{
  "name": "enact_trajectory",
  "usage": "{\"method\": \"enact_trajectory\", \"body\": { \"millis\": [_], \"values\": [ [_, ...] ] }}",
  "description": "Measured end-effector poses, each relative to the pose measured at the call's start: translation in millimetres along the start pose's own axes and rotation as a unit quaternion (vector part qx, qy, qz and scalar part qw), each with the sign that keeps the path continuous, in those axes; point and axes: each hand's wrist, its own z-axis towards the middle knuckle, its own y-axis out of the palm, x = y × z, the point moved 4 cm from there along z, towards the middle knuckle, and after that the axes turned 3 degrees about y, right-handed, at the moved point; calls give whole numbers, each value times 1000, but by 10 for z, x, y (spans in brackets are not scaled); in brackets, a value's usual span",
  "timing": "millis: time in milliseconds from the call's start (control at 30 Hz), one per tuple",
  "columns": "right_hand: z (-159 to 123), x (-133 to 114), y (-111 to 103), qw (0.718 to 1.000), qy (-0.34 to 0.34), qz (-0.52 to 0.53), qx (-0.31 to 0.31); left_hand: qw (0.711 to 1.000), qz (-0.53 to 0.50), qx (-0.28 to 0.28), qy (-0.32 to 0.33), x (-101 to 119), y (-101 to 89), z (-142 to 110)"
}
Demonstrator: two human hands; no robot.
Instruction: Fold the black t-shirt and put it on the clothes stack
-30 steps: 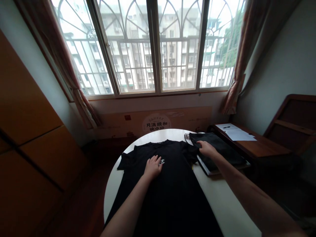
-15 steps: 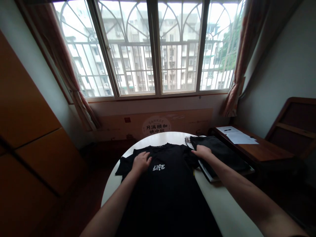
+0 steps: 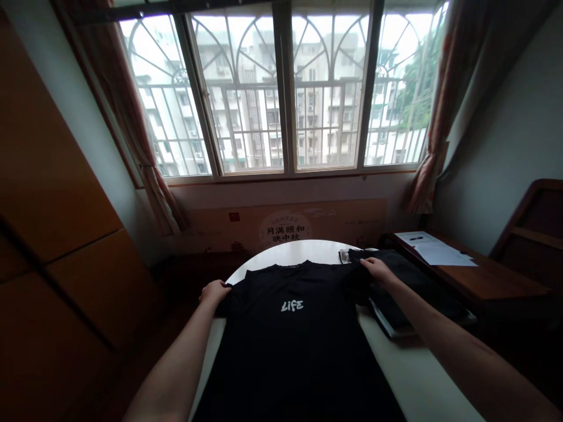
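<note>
A black T-shirt with white lettering on its chest lies spread on a round white table, its collar toward the window. My left hand is closed on the edge of the sleeve at the left. At the other side my right hand pinches the opposite sleeve, which is stretched out over part of a dark folded stack. The shirt's lower end runs out of view at the bottom.
To the right stands a wooden side table with white papers and a dark pen-like item on it. A wooden chair is at the far right. An orange cabinet fills the left, and barred windows are ahead.
My left hand has moved left from the shirt's chest to the sleeve and taken hold of it. My right hand keeps its sleeve, now pulled slightly outward. The view has shifted a little.
</note>
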Motion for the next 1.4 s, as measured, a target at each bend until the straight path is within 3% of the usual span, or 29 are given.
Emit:
{"method": "enact_trajectory", "body": {
  "millis": [133,300,533,700,900,1133,1300,1400],
  "values": [
    [-24,83,10,999,3,18,36,999,-24,27,-5,-7,31,79],
    [-27,169,-60,997,-12,-18,76,990,-126,64,-11,-94,-39,94],
    [-42,243,-81,998,-8,-42,39,974,-216,37,-59,-324,-77,-98],
    [-79,291,-3,999,51,1,-3,982,-164,14,-89,-423,-111,-122],
    [-261,315,-2,988,107,92,-54,997,-50,13,-50,-455,-135,-163],
    [-552,247,-81,929,138,291,-182,998,3,-52,26,-183,61,-421],
    [-712,162,-95,907,131,334,-220,996,30,-54,57,-23,-55,-517],
    [-717,180,-96,898,130,356,-224,993,52,-92,54,-44,-114,-587]
  ]
}}
